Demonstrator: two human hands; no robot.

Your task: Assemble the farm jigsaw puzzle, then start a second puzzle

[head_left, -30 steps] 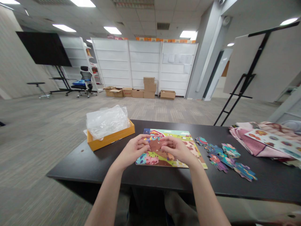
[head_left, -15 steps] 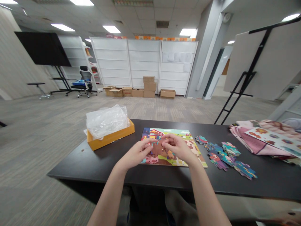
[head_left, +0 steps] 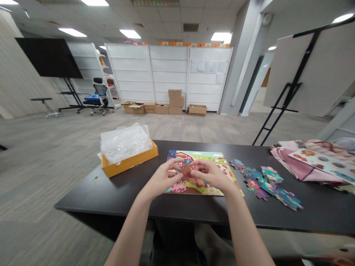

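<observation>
A colourful farm picture puzzle (head_left: 219,157) lies flat on the black table, partly hidden by my hands. Over its left part, my left hand (head_left: 164,177) has thumb and fingers closed on the left side of a small brown puzzle piece (head_left: 185,171). The same piece is touched at its right side by my right hand (head_left: 209,174), whose fingers are curled in a pinch. Loose puzzle pieces (head_left: 260,181), mostly blue and teal, lie in a heap to the right of the puzzle.
On the table's left stands a yellow box (head_left: 130,164) with clear plastic wrapping (head_left: 126,142). A pink cloth (head_left: 294,162) and a sticker sheet (head_left: 321,164) lie at the right. Beyond the table are cardboard boxes (head_left: 175,101) and an easel board (head_left: 294,74).
The brown piece now shows plainly between my hands. My left fingers have shifted slightly up and inward; my right hand has barely moved.
</observation>
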